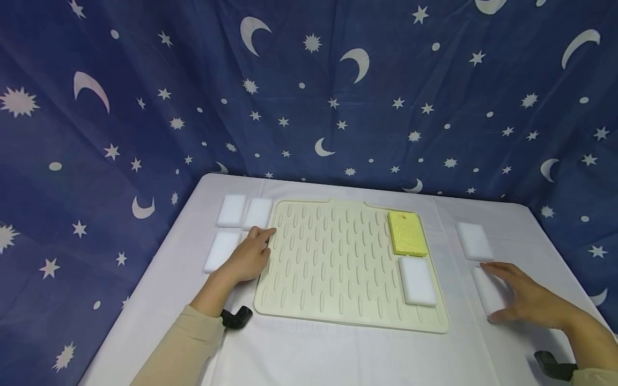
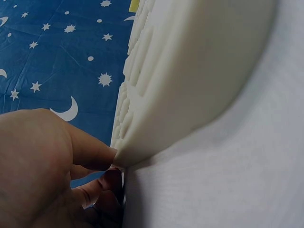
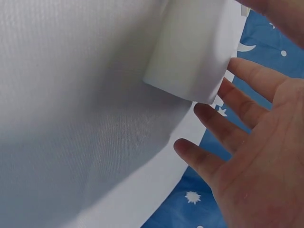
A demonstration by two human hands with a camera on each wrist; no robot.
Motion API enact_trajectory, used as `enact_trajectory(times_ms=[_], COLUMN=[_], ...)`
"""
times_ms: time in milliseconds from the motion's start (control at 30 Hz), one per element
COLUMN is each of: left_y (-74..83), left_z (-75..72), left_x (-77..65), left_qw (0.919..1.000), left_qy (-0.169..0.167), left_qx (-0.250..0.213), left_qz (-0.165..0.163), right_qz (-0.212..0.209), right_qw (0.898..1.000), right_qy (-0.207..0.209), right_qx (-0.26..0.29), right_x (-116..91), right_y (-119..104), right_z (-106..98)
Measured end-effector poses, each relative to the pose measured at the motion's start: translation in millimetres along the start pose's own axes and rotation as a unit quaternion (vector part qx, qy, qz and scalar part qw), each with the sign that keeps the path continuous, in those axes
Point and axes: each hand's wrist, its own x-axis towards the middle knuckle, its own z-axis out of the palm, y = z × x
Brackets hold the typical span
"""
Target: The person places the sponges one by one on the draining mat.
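Near the right side of the table, my right hand (image 1: 536, 300) spans a white sponge block (image 1: 490, 292), fingers at its far end and thumb at its near end. In the right wrist view the fingers (image 3: 223, 130) are spread beside the block; whether they grip it is unclear. My left hand (image 1: 248, 254) touches the left edge of a cream ridged mat (image 1: 333, 262), index finger extended. The left wrist view shows digits (image 2: 92, 149) against the mat's edge. On the mat's right side lie a yellow sponge (image 1: 407, 234) and a white block (image 1: 417, 281).
Left of the mat lie white blocks (image 1: 232, 210), (image 1: 258, 213), and a third white block (image 1: 222, 251) partly behind the left hand. Another white block (image 1: 474, 241) lies beyond the right hand. A blue curtain (image 1: 314, 107) stands behind the white-covered table (image 1: 318, 354).
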Motion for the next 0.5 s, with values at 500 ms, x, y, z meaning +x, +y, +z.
enact_trajectory(times_ms=[500], left_y=[-1.1], left_z=[1.2], left_x=[0.4], left_qw=[1.0000], left_qy=[0.002], left_qx=[0.004], left_qz=[0.000], right_qz=[-0.004], right_qw=[0.999], right_qy=[0.013], right_qx=[-0.032], right_x=[0.9], right_y=[-0.8], right_z=[3.5])
